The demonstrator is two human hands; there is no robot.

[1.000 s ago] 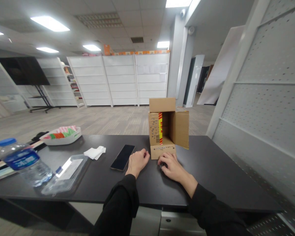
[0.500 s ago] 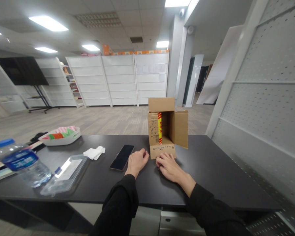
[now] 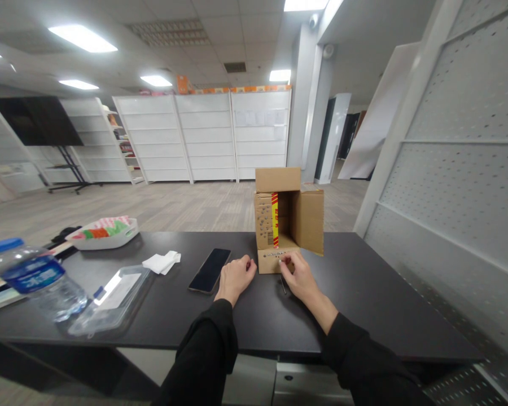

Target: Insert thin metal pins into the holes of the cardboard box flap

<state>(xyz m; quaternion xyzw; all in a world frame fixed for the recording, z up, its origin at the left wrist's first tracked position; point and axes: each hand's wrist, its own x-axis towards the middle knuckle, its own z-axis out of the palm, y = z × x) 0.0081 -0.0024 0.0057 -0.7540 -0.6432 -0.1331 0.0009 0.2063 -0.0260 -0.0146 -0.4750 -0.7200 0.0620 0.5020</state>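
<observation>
A cardboard box (image 3: 290,217) stands on the table with its opening toward me, flaps spread. Small holes or metal bits line its lower front flap (image 3: 268,265). Over that flap my right hand (image 3: 298,273) is closed, thumb and index finger pinched together at the row. What the pinch holds, if anything, is too small to make out. Below those fingers a thin dark metal piece (image 3: 283,286) lies on the table. My left hand (image 3: 237,276) rests curled between the phone (image 3: 210,271) and the box; its fingertips are partly hidden, so its contents cannot be seen.
Left on the dark table (image 3: 364,304) are a clear plastic case (image 3: 114,299), a crumpled tissue (image 3: 162,262), a water bottle (image 3: 38,279) and a white basket (image 3: 105,239) with colourful packets. A perforated panel (image 3: 461,169) rises along the right side.
My right hand has lifted from lying over the flap's edge into a pinch at the row of bits, uncovering the thin dark piece on the table. My left hand stays put.
</observation>
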